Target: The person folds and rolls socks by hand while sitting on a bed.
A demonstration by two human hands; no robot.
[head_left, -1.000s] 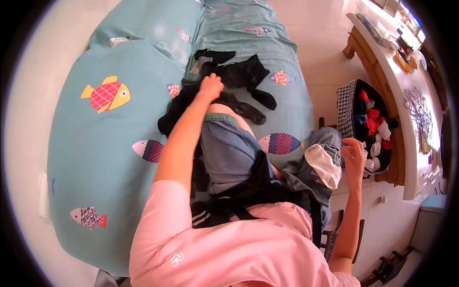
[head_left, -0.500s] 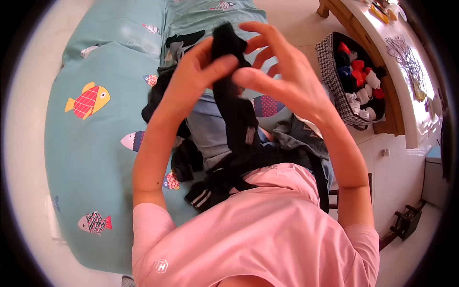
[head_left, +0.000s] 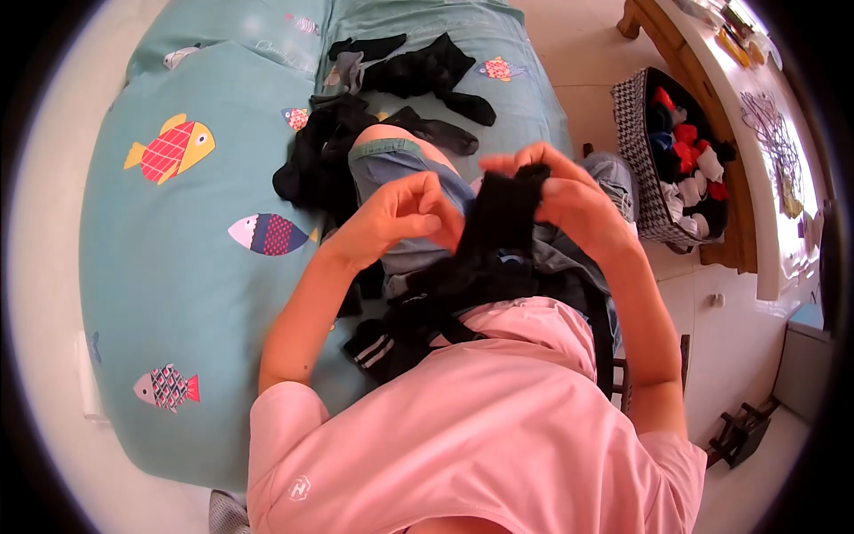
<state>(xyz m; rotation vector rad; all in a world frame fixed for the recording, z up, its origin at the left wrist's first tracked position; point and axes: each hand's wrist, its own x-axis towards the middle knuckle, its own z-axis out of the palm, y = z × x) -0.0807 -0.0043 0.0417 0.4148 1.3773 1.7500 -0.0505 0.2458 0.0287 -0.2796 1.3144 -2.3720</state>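
A black sock (head_left: pixel 503 214) hangs above my lap with its upper edge raised. My right hand (head_left: pixel 578 200) pinches that top edge at its right corner, fingers slightly smeared by motion. At the sock's left edge is my left hand (head_left: pixel 405 214), its fingers curled in and the tips against the fabric, partly hidden. Below, a dark heap of clothing (head_left: pixel 427 307) covers my lap, one piece having white stripes. Beyond my hands, several black socks (head_left: pixel 427 67) lie loosely on the bed, along with a grey sock (head_left: pixel 350 71).
The bed (head_left: pixel 178 294) has a teal sheet with fish prints. On the floor at right stands a houndstooth basket (head_left: pixel 630 133) of red, white and dark rolled items. A wooden-legged table (head_left: pixel 752 80) holds tangled cords (head_left: pixel 774 133). A small dark stool (head_left: pixel 743 436) is at lower right.
Both hands have come down toward my lap and to the right with the black sock. It now spreads wider between them, and more socks on the bed show.
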